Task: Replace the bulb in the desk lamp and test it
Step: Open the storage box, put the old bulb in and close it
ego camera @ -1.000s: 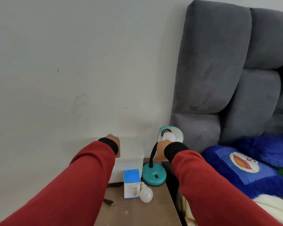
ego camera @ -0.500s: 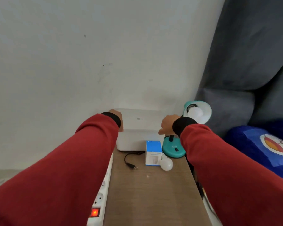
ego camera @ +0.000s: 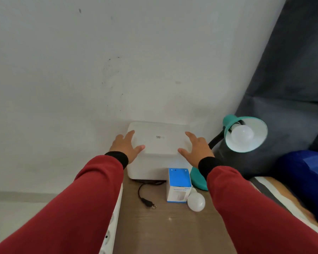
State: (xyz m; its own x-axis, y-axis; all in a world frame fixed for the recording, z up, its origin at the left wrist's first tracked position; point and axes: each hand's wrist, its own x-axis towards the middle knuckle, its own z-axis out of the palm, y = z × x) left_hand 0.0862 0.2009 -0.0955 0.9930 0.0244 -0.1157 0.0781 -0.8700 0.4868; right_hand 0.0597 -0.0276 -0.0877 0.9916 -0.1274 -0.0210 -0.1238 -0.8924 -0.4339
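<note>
Head view: our left hand [ego camera: 126, 146] and right hand [ego camera: 195, 146], fists a second ago, now spread fingers over the white plastic box [ego camera: 157, 142]; the teal gooseneck desk lamp [ego camera: 244, 134], bulb still fitted, waits untouched on the worktop [ego camera: 163, 230].

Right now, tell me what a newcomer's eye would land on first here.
Two red-sleeved arms reach forward, the left hand and right hand spread open over the lid of a white box against the wall. To the right, a teal desk lamp faces the camera with its bulb unlit. In front lie a loose bulb, a blue-and-white bulb carton and an unplugged plug.
</note>
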